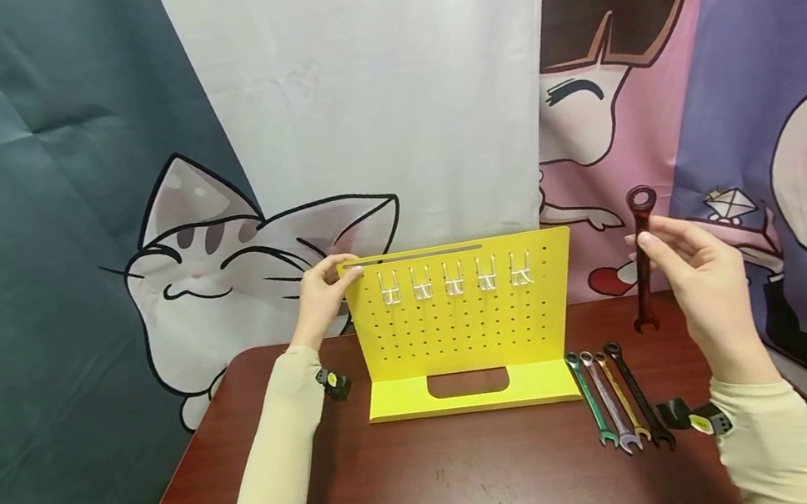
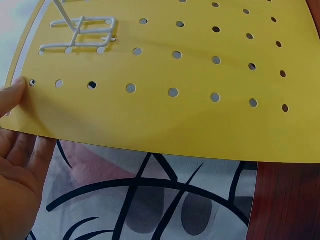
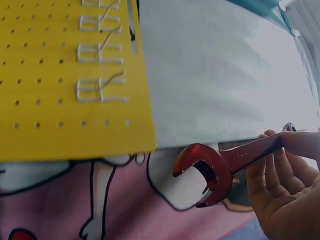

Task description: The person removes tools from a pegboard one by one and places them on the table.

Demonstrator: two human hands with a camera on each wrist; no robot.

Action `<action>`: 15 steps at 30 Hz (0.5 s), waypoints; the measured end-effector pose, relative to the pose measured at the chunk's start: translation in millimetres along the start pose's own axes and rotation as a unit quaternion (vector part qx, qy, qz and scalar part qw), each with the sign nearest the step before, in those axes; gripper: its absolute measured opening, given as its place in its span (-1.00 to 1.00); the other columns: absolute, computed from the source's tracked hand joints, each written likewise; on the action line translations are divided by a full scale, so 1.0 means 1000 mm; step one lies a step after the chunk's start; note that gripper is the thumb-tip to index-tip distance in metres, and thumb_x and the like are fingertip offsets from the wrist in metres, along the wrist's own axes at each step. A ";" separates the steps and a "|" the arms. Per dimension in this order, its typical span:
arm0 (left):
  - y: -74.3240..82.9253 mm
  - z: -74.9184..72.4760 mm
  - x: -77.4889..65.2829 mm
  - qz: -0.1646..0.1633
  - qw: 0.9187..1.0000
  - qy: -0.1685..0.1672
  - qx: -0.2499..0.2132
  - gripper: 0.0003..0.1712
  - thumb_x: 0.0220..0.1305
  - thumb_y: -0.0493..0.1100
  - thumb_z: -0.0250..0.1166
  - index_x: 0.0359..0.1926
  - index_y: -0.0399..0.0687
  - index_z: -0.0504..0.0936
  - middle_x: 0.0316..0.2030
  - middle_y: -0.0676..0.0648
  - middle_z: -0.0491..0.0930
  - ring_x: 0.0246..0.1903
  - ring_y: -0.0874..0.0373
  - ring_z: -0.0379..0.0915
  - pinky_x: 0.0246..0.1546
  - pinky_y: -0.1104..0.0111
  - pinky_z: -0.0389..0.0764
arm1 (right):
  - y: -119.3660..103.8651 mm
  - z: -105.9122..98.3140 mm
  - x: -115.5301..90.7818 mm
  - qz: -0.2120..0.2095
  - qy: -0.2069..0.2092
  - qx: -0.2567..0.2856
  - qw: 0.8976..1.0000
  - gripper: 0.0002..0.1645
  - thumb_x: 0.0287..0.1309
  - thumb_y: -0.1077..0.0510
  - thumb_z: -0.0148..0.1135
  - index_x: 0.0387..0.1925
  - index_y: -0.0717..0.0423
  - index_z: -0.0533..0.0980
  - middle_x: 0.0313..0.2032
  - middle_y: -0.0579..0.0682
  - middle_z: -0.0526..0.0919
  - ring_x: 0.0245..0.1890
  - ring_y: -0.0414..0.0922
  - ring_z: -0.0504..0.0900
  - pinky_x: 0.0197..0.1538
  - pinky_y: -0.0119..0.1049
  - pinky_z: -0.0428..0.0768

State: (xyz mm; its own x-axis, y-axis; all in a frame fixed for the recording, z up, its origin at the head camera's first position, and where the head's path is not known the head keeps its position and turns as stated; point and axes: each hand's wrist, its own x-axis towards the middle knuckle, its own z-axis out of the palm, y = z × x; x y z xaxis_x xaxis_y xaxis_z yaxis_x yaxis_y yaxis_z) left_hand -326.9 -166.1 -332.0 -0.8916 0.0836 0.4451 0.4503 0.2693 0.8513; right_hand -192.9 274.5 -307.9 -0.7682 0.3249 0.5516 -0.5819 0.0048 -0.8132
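A yellow pegboard (image 1: 469, 328) stands upright on its base, with a row of white wire hooks (image 1: 454, 281) near its top. My left hand (image 1: 321, 296) pinches the board's upper left corner, thumb on the front and fingers behind. To the right of the board, my right hand (image 1: 705, 282) holds a red combination wrench (image 1: 643, 256) up in the air. The wrench hangs upright, ring end up and open end down, gripped near its upper part. In the right wrist view the open end of the red wrench (image 3: 220, 175) points toward the board side.
Right of the board's base lie a green wrench (image 1: 592, 399), a silver wrench (image 1: 611, 403), a gold wrench (image 1: 622, 397) and a black wrench (image 1: 640, 395), side by side on the brown table (image 1: 447, 482). A printed cloth backdrop (image 1: 367, 80) hangs behind.
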 end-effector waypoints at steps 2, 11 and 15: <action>0.000 -0.001 0.000 -0.003 1.000 -0.001 0.000 -0.68 0.35 -0.21 0.38 0.06 -0.27 0.66 -0.10 -0.33 0.68 -0.17 -0.27 0.62 -0.16 0.05 0.61 | 0.002 -0.006 0.000 0.010 0.008 -0.015 1.000 -0.67 0.27 0.32 0.33 0.07 0.28 0.63 -0.27 -0.13 0.79 -0.21 -0.29 0.71 -0.22 -0.54 0.53; -0.026 -0.004 0.012 -0.008 1.000 0.006 -0.003 -0.66 0.35 -0.15 0.39 0.08 -0.19 0.67 -0.09 -0.27 0.70 -0.17 -0.24 0.63 -0.20 0.10 0.64 | 0.022 -0.028 -0.001 0.049 0.005 -0.011 0.999 -0.70 0.28 0.30 0.33 0.04 0.16 0.66 -0.28 -0.19 0.79 -0.22 -0.34 0.72 -0.24 -0.57 0.54; -0.036 -0.002 0.015 -0.001 1.000 0.001 -0.011 -0.62 0.31 -0.06 0.42 0.07 -0.13 0.69 -0.11 -0.24 0.70 -0.18 -0.18 0.64 -0.21 0.20 0.62 | 0.035 -0.043 -0.005 0.078 0.008 -0.023 0.997 -0.72 0.29 0.28 0.34 0.02 0.09 0.67 -0.29 -0.22 0.79 -0.27 -0.36 0.71 -0.27 -0.58 0.54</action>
State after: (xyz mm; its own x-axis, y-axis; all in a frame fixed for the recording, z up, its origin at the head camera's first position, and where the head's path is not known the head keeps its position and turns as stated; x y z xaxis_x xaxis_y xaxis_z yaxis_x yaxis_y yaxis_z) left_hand -356.5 -176.4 -355.7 -0.8925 0.0818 0.4437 0.4494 0.2474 0.8584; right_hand -197.9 314.0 -346.7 -0.8443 0.3395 0.4145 -0.4417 -0.0031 -0.8971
